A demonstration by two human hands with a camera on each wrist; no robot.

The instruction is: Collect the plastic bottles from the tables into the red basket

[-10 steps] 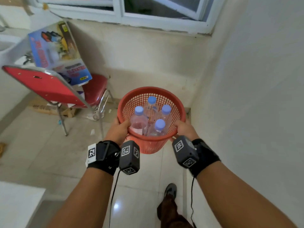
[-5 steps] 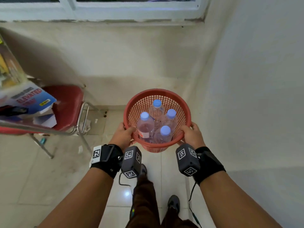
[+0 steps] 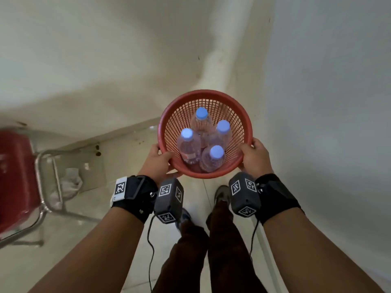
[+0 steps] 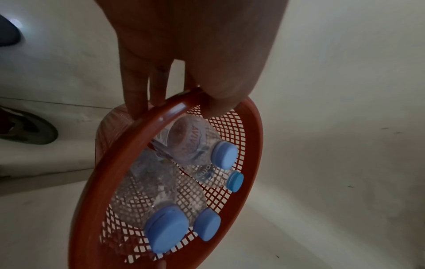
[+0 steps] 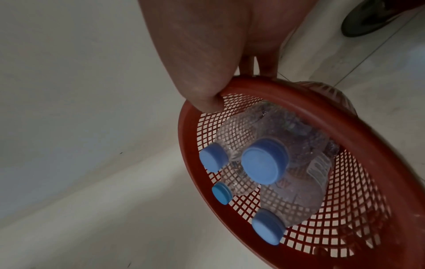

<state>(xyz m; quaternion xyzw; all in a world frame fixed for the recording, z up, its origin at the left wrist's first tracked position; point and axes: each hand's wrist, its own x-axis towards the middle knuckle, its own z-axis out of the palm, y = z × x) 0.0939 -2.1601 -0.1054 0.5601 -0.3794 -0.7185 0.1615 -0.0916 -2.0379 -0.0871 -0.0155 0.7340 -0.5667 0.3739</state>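
I hold a red mesh basket (image 3: 246, 123) in the air in front of me, close to a wall corner. Several clear plastic bottles (image 3: 189, 145) with blue caps stand upright inside it. My left hand (image 3: 157, 160) grips the rim on the left, thumb over the inner edge and fingers under it. My right hand (image 3: 255, 156) grips the rim on the right the same way. In the left wrist view the basket (image 4: 96, 180) and bottles (image 4: 190, 142) show below my left hand (image 4: 184, 91). In the right wrist view the basket (image 5: 368, 163) and bottles (image 5: 271, 134) show below my right hand (image 5: 207, 87).
A red chair (image 3: 17, 178) with a metal frame stands at the left on the tiled floor, crumpled white plastic (image 3: 69, 183) beside it. White walls (image 3: 328, 102) meet in a corner just ahead and to the right. My legs and shoes (image 3: 221, 192) are below the basket.
I have walked toward the corner with the basket and my view has tipped downward; the window and the poster have left the view. Both hands keep their grip on the rim.
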